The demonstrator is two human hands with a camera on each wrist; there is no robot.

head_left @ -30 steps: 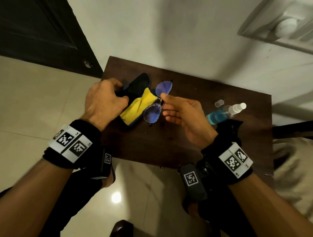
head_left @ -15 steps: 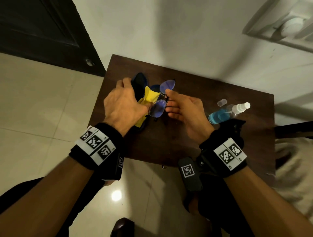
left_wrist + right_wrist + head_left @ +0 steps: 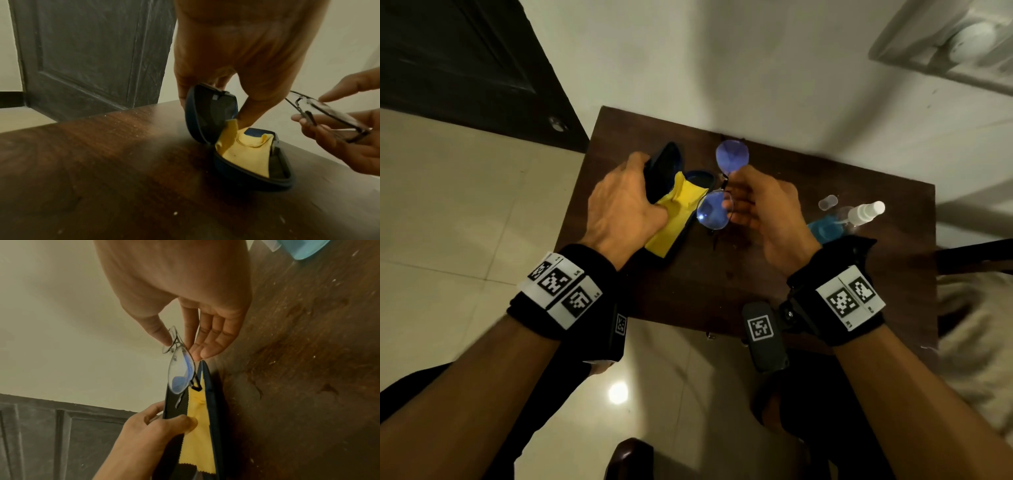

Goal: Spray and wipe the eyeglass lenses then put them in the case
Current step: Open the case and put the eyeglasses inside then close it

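Over open case: right grip pinching eyeglasses; left grip grasping lid.

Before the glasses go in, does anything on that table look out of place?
Yes: the yellow cloth lies bunched inside the open case, covering most of the bed where the eyeglasses should sit. The spray bottle lies on its side, its clear cap off beside it. No spill shows.

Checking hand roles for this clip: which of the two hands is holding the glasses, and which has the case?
The right hand pinches the glasses at the bridge, above the table. The left hand grips the lid of the open case.
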